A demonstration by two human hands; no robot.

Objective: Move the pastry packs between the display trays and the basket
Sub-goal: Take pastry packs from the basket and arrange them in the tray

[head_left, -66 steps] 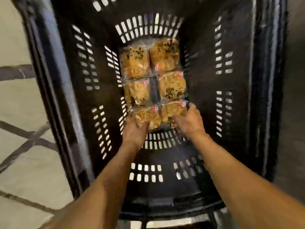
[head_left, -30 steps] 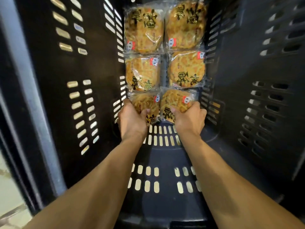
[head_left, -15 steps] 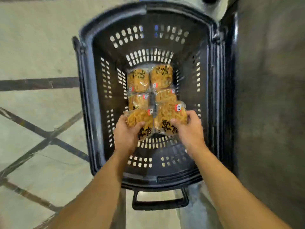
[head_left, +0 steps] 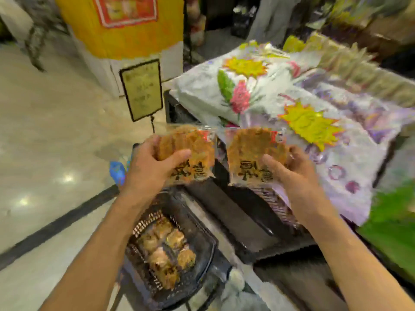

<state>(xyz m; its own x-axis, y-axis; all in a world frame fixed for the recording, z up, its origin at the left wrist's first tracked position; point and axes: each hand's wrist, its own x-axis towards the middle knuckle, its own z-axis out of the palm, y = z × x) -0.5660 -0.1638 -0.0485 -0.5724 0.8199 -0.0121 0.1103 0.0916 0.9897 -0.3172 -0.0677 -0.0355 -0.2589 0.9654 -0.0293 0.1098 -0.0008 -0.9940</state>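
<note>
Left hand (head_left: 149, 167) and right hand (head_left: 294, 169) each hold a pastry pack (head_left: 190, 153).

A pale, glossy stone floor (head_left: 56, 131) fills the left side, crossed by a dark diagonal band (head_left: 56, 225) and dotted with small bright reflections of overhead lights. At the back stands a broad yellow pillar with a white base (head_left: 125, 37), carrying a blurred red-framed poster (head_left: 126, 10). In front of it a black-framed yellowish sign on a thin post (head_left: 142, 89) stands on the floor. To the right a display table is draped in a white plastic cloth printed with yellow, pink and green flowers (head_left: 258, 90). The far background is dark and too blurred to read
</note>
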